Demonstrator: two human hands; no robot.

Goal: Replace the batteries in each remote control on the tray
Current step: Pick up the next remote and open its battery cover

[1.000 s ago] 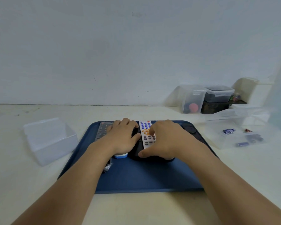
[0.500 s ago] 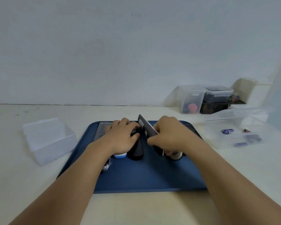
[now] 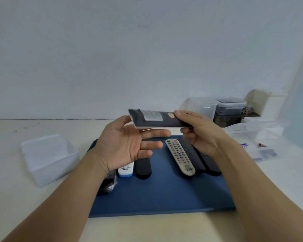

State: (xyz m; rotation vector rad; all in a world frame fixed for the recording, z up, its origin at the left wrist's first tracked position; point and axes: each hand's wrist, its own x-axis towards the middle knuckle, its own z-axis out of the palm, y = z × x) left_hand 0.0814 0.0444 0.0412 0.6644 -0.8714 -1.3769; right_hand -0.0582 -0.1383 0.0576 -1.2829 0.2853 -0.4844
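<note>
Above the blue plastic tray [image 3: 164, 198], the right hand [image 3: 199, 135] grips one end of a slim black remote control with a white front edge [image 3: 156, 120], back upward. The left hand [image 3: 126, 145] waits spread beneath, empty. Rigid, light and probably smooth-sided, it wants holding by its long edges.

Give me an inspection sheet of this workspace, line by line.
Surface: pale table carrying a blue tray.
Job's things: lifted remote held back side up; grey remote, white remote and black remotes on the tray; batteries in the right clear box.
Clutter: clear box left of the tray; stacked containers at the wall.
Grippers: right hand grips the lifted remote; left hand open beneath it.
Cables: nothing seen.
Surroundings: plain wall.
</note>
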